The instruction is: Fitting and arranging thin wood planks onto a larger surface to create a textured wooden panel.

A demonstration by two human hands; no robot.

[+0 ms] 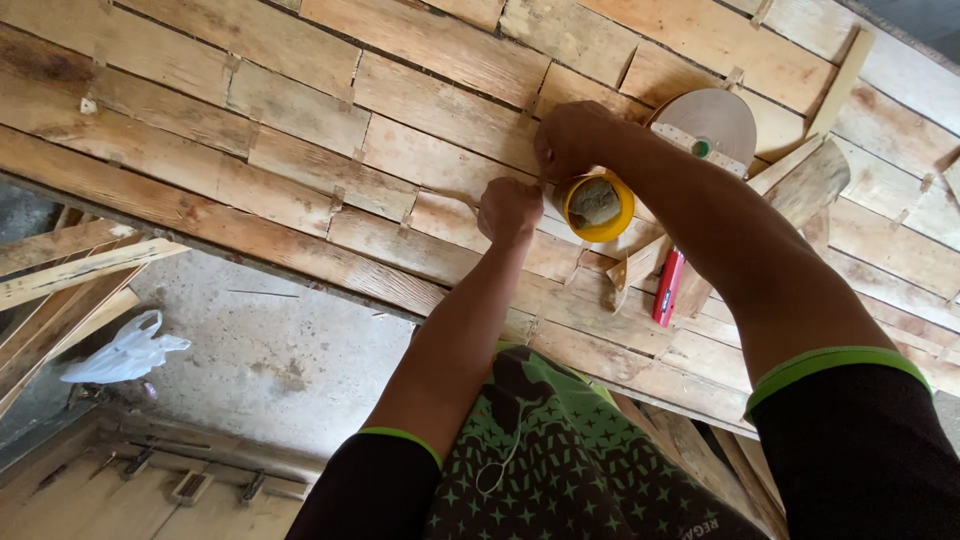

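**Both hands pinched at a seam in the wood sheet**

Left hand (508, 210) and right hand (568, 138) are closed, pinching a thin paper strip (445, 193) lying across the sheet (300, 150). Just right: yellow bowl (598, 207), tape roll (706, 125), red knife (667, 287).

single head view, steeply down, close above wood sheet (300, 130)
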